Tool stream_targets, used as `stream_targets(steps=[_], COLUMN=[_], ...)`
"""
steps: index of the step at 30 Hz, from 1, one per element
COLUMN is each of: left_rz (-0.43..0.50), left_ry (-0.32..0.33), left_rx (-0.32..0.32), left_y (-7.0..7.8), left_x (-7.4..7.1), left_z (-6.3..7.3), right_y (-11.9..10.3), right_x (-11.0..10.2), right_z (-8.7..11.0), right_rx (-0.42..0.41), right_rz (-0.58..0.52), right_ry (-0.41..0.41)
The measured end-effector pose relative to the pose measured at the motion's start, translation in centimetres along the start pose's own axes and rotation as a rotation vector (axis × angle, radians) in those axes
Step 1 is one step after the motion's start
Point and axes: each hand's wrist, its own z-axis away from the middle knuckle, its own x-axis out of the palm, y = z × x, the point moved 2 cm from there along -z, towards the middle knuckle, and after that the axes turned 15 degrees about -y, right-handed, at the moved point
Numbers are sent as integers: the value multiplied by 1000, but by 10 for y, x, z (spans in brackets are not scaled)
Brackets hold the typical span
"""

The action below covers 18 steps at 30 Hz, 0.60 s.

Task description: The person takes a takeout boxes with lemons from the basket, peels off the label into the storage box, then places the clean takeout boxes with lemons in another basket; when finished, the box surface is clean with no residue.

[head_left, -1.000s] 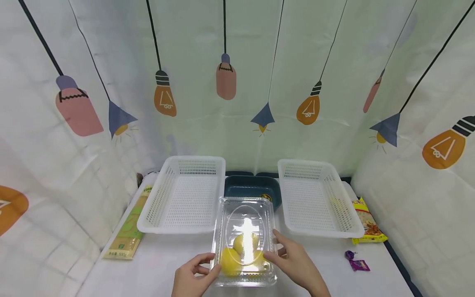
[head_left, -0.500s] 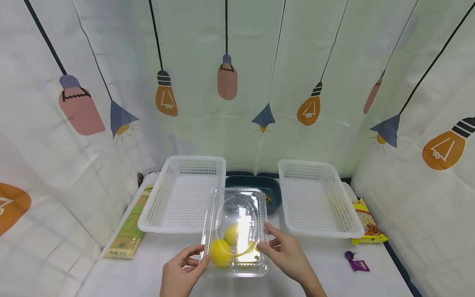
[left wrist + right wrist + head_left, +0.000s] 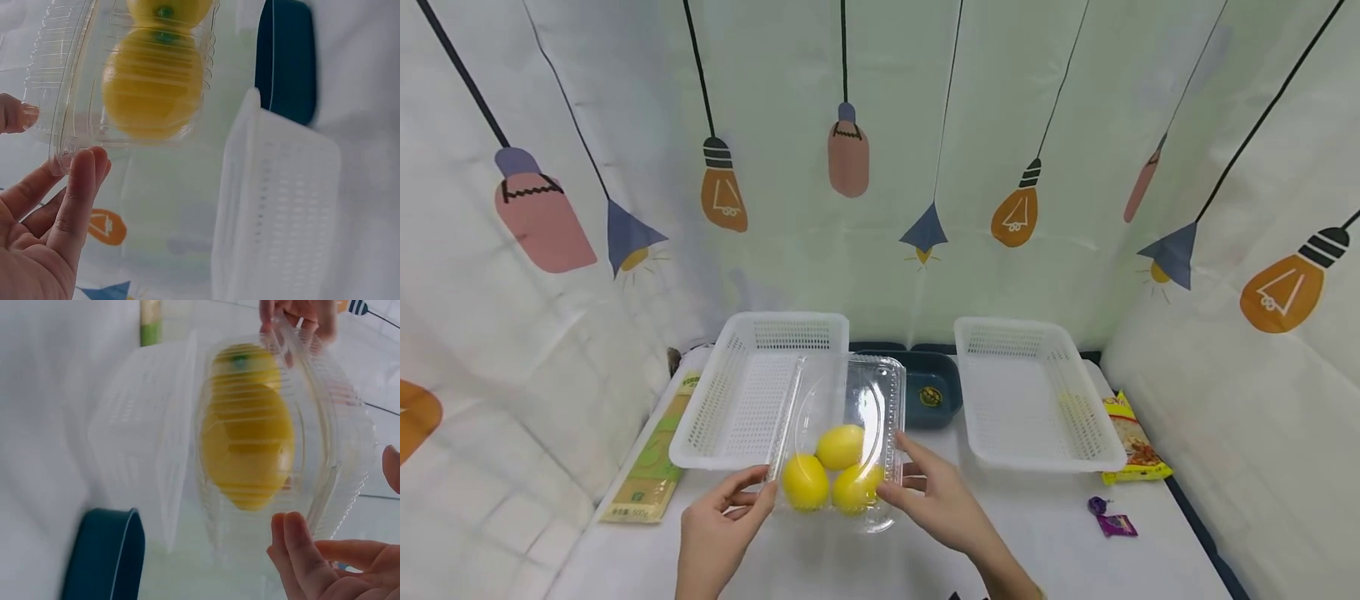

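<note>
A clear plastic clamshell box (image 3: 867, 392) with a closed lid is held up off the table in the head view. Three yellow lemons (image 3: 841, 447) lie at its near end. My left hand (image 3: 722, 525) pinches the box's left edge between thumb and fingers. On the opposite side, my right hand (image 3: 940, 500) grips the right edge. Both wrist views show fingertips at the rim, with the lemons (image 3: 153, 84) resting against the box floor. The far end of the box overlaps the left white basket (image 3: 700, 442) in the head view.
A second white basket (image 3: 1037, 458) stands at the right, with a dark teal tray (image 3: 943, 379) between the baskets. A green-and-tan packet (image 3: 651, 467) lies far left. At the right are a yellow snack bag (image 3: 1138, 442) and purple wrapped candies (image 3: 1117, 525).
Both hands have carried the box of lemons left and away from me, to the near right corner of the left basket. The grip on both sides stays the same.
</note>
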Motion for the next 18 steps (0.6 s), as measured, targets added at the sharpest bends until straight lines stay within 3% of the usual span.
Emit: stream_targets(steps=[7, 18], left_rz=[-36, -62], left_ry=[30, -33], left_rx=[3, 55], left_y=[-3, -5], left_x=[-17, -28], left_z=[-13, -33], right_y=[-14, -19], right_x=[1, -4], right_z=[-16, -36], right_rx=[-47, -47], right_rz=[-106, -86], right_ry=[-67, -122])
